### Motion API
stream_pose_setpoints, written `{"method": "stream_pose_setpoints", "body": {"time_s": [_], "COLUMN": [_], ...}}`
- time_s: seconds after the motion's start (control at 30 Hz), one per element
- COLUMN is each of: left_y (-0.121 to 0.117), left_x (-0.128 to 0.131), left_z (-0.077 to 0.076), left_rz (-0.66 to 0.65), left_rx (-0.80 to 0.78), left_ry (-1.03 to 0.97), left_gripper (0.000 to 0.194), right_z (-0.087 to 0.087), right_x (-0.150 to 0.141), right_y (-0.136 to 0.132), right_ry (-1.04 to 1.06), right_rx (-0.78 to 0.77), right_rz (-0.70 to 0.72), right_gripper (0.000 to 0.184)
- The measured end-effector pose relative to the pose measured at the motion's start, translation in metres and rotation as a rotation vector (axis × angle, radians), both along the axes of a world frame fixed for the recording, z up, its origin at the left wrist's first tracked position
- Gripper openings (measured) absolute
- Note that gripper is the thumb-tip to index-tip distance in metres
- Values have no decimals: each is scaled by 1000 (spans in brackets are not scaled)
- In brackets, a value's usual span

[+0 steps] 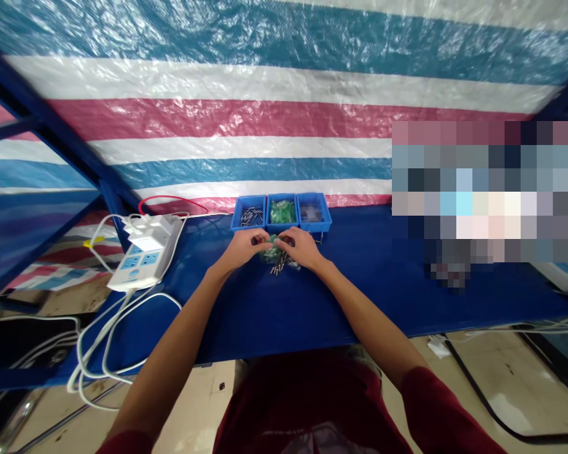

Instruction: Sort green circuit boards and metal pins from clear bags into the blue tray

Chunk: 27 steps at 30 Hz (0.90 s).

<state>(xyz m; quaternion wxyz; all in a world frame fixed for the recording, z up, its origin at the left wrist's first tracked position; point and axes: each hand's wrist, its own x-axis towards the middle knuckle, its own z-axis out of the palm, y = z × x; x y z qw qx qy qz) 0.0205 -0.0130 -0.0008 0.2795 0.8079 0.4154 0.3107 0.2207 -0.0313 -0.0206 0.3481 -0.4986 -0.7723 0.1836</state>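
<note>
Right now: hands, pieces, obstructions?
Left hand and right hand at green pieces, grip unclear. Metal pins on near side. Blue bins just beyond; power strip well left.

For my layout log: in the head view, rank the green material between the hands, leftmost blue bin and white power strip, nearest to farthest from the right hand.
From the right hand:
1. Green material, by its fingertips
2. Leftmost blue bin, beyond and left
3. White power strip, far left
</note>
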Motion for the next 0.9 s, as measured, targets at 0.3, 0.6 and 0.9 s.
{"method": "stream_pose_setpoints", "body": {"time_s": [0.3,0.6,0.9], "left_y": [-4,-10,-10], "left_x": [14,22,21], "left_z": [-5,-1,-1], "left_rz": [90,40,88], "left_rx": [-92,-216,-222], "left_ry": [-304,-493,-577], "left_gripper": [49,55,42], "right_z": [-1,7,4], "right_x": [2,0,4], "right_y": [3,-4,-5], "right_ry": [229,174,230], "right_rx": [136,81,151], "right_rz": [-22,-85,15], "right_gripper": [25,32,33]}}
